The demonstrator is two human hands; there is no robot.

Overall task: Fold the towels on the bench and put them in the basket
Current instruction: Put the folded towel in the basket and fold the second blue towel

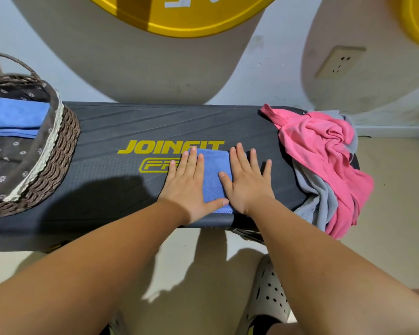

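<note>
At far left, a woven basket (58, 151) w/ a folded blue towel (17, 114) inside sits on the dark surface (107, 184). Mid-surface, near the front edge, a 2nd blue towel (214, 175) lies folded under both palms: left grip (189, 187) & right grip (247, 184) are spread flat, fingers straight, pressing down, clasping nothing. At right, a crumpled pink towel (324, 153) lies over a grey towel (324, 201), both hanging off the surface's edge.

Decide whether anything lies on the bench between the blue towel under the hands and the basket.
Nothing visible does. The bench between the blue towel, pressed flat by the left hand and right hand, and the basket at its left end is bare. The pink towel and grey towel are heaped on the opposite, right end.
</note>
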